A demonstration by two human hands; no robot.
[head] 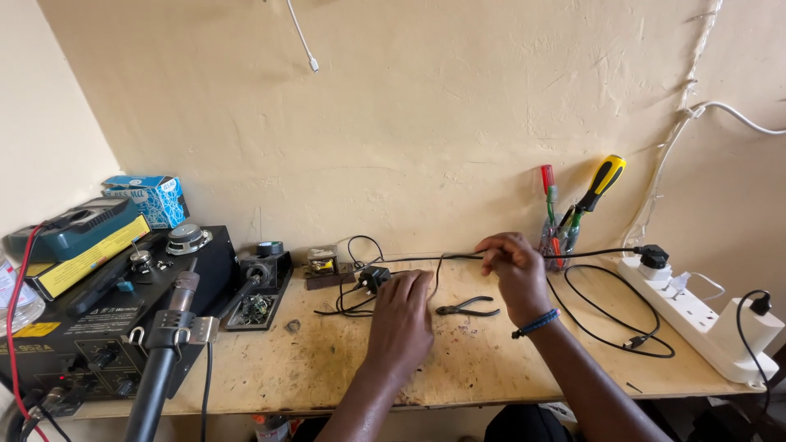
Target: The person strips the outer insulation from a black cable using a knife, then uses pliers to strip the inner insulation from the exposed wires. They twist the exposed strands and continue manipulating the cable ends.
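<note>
My right hand point(512, 268) pinches a thin black cable point(594, 253) that runs taut to a black plug point(652, 258) in the white power strip point(700, 315). My left hand point(401, 315) rests palm down on the wooden bench point(458, 360), its fingertips by a small black adapter point(374, 278) and its tangle of black wire. Small black pliers point(468, 308) lie between the two hands. The right wrist wears a blue band.
A black rework station point(98, 327) with a hot-air handle point(168, 344) fills the left. A small board holder point(264, 286) and a yellow transformer point(323, 263) sit behind. Screwdrivers stand in a cup point(565, 229). A white charger point(753, 331) sits at the far right.
</note>
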